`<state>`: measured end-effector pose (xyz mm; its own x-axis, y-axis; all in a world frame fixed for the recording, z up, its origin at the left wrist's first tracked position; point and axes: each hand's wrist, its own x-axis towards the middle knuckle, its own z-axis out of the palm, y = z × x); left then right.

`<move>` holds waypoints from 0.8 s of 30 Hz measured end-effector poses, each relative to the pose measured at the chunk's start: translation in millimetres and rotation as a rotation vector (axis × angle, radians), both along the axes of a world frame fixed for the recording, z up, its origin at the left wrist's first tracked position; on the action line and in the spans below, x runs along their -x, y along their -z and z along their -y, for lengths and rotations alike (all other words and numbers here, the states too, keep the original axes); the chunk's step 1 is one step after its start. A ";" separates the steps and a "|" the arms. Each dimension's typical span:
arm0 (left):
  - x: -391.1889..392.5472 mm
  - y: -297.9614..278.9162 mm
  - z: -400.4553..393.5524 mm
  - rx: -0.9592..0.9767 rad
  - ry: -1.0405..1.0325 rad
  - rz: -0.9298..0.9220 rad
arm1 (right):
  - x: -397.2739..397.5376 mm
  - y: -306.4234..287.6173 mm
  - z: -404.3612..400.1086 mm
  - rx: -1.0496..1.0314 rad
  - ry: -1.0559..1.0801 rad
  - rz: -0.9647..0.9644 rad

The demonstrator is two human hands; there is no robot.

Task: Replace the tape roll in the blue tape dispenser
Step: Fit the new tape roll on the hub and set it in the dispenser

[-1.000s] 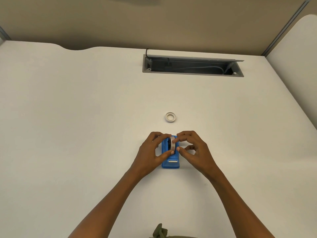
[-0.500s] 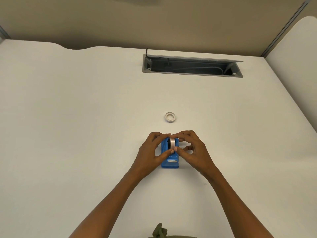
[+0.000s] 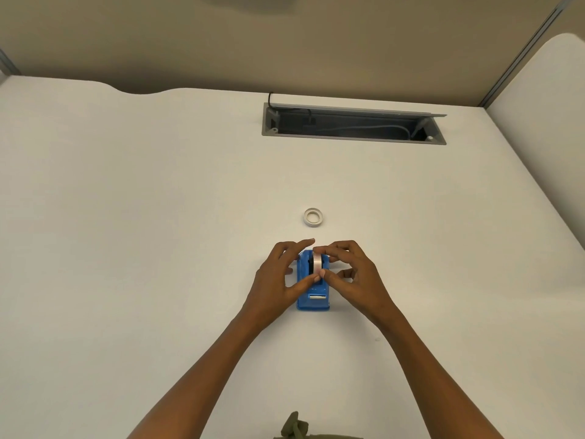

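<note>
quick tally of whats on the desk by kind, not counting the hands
tape rolls: 2, one in the dispenser, one lying flat beyond it
blue tape dispenser: 1
total: 3

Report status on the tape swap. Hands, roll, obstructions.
Left hand and right hand both pinching tape roll, upright in blue dispenser. Small ring beyond, apart. Nothing in the way.

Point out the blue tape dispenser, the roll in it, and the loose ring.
blue tape dispenser [image 3: 312, 304]: head view, near end by cutter.
tape roll [image 3: 316, 263]: head view, outer band.
loose ring [image 3: 313, 217]: head view, rim.
</note>
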<state>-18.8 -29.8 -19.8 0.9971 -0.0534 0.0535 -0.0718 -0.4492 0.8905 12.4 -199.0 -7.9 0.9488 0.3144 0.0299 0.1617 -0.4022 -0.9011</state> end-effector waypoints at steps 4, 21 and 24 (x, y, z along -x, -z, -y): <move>-0.1 2.4 0.5 -0.003 -0.001 0.012 | -0.9 0.7 0.5 -0.014 0.007 -0.013; -1.8 0.4 -0.8 0.045 0.002 0.014 | 1.5 -5.1 0.5 -0.039 0.032 -0.034; -2.3 0.1 -1.0 0.048 0.002 0.006 | 5.4 -5.3 4.8 -0.047 0.008 -0.012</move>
<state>-16.4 -28.9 -19.9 0.9967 -0.0525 0.0624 -0.0783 -0.4059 0.9106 7.0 -203.8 -2.7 0.9518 0.3050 0.0329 0.1475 -0.3609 -0.9209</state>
